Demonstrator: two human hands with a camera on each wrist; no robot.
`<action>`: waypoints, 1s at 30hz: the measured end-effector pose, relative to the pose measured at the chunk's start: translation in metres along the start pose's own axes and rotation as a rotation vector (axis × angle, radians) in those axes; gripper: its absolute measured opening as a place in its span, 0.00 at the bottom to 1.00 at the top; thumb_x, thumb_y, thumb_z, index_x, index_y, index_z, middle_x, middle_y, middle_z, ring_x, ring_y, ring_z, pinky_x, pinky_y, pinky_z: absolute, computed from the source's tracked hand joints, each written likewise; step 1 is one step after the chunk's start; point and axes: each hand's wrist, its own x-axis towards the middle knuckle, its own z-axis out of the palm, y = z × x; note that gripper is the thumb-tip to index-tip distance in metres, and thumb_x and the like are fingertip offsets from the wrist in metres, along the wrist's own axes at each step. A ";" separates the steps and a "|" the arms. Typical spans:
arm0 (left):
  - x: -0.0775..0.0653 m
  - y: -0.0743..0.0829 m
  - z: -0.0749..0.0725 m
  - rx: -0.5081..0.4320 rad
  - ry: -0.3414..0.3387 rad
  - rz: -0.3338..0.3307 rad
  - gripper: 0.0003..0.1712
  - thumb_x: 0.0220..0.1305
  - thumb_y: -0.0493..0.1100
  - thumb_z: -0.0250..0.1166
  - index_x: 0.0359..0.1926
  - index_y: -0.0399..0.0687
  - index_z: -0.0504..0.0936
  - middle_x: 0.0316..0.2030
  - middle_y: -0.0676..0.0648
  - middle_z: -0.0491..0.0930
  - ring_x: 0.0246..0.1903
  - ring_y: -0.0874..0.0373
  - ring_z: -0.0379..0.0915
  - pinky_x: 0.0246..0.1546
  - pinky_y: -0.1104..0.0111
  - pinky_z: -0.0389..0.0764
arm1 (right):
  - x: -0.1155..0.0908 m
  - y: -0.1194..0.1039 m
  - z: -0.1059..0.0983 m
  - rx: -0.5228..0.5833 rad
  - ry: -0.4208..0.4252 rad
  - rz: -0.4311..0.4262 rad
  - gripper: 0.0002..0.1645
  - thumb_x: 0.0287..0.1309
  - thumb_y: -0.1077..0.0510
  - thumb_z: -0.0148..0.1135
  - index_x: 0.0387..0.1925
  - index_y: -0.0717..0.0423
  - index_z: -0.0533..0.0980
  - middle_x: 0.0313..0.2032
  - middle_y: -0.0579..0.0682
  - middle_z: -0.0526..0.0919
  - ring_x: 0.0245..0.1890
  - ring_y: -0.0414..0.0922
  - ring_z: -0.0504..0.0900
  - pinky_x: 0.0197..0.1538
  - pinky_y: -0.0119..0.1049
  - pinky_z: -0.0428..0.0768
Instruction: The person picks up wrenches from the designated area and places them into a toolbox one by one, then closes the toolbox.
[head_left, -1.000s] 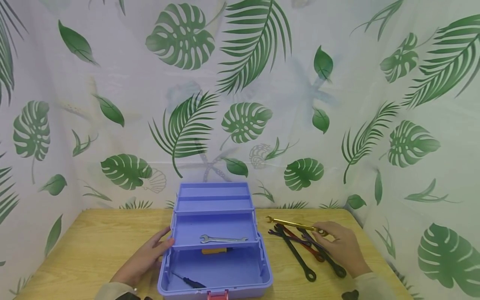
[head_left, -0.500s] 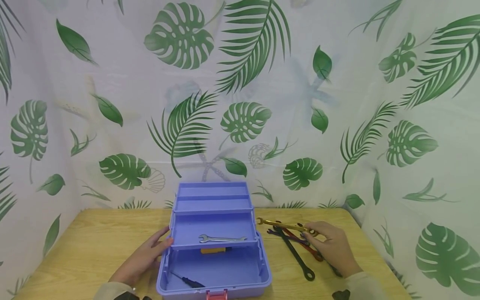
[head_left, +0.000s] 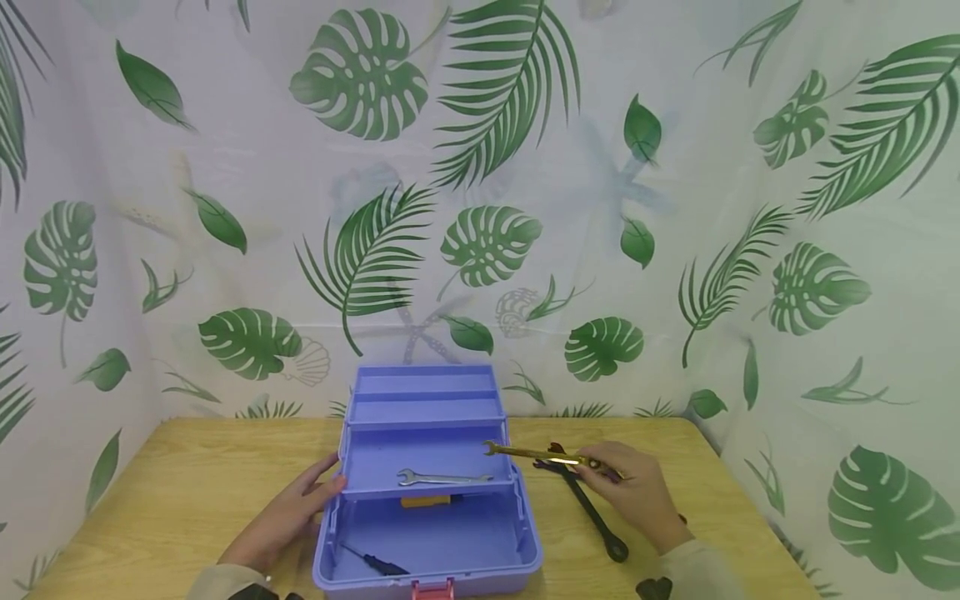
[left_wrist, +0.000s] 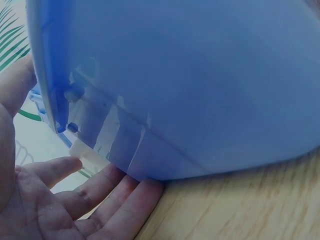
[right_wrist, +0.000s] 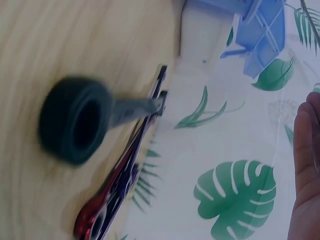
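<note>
Slender gold wrench (head_left: 534,454) gleams, pinched in the right hand (head_left: 628,487); outstretched left hand (head_left: 288,510) touches the plastic toolbox (head_left: 465,535).

At least five wrenches (head_left: 536,454), one toolbox (head_left: 465,540)

Toolbox (head_left: 480,586) on table (head_left: 187,483), screwdriver (head_left: 386,567) in toolbox's lower compartment (head_left: 457,546), wrench (head_left: 444,479) in toolbox tray (head_left: 412,454), loose wrenches (head_left: 595,515) right of toolbox, curtain (head_left: 555,192) behind toolbox.

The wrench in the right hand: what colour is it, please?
The wrench is shiny gold, seen best in the head view.
</note>
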 end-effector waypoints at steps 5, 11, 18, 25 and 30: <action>0.004 -0.001 0.000 0.005 -0.006 0.001 0.46 0.75 0.58 0.61 0.81 0.42 0.52 0.68 0.23 0.67 0.64 0.31 0.72 0.57 0.44 0.82 | 0.006 -0.007 0.009 0.027 0.018 -0.045 0.21 0.44 0.74 0.78 0.40 0.51 0.88 0.35 0.46 0.90 0.29 0.34 0.81 0.27 0.22 0.74; 0.005 -0.004 -0.002 -0.003 -0.004 0.012 0.46 0.75 0.57 0.60 0.81 0.42 0.52 0.68 0.23 0.68 0.63 0.32 0.73 0.57 0.44 0.82 | 0.014 -0.015 0.021 0.095 -0.017 -0.021 0.17 0.51 0.71 0.77 0.42 0.54 0.88 0.35 0.49 0.89 0.33 0.36 0.82 0.29 0.21 0.76; 0.004 -0.005 -0.001 -0.004 -0.003 0.006 0.46 0.75 0.58 0.60 0.81 0.41 0.51 0.68 0.23 0.67 0.63 0.32 0.73 0.55 0.45 0.83 | 0.019 -0.018 0.038 0.104 -0.058 -0.025 0.16 0.53 0.69 0.76 0.43 0.53 0.88 0.36 0.47 0.89 0.32 0.34 0.83 0.30 0.26 0.82; 0.004 -0.005 -0.002 -0.016 -0.010 0.011 0.46 0.75 0.58 0.60 0.81 0.42 0.51 0.69 0.23 0.67 0.63 0.31 0.73 0.54 0.44 0.84 | 0.026 -0.023 0.058 0.132 -0.083 -0.037 0.15 0.52 0.70 0.76 0.42 0.53 0.88 0.38 0.45 0.89 0.35 0.36 0.86 0.34 0.29 0.86; 0.003 -0.004 -0.003 -0.023 -0.014 0.017 0.46 0.75 0.57 0.60 0.81 0.42 0.52 0.68 0.23 0.68 0.62 0.32 0.74 0.53 0.44 0.84 | 0.031 -0.027 0.067 0.056 -0.112 -0.056 0.14 0.53 0.65 0.78 0.42 0.50 0.89 0.39 0.41 0.90 0.39 0.38 0.86 0.43 0.35 0.86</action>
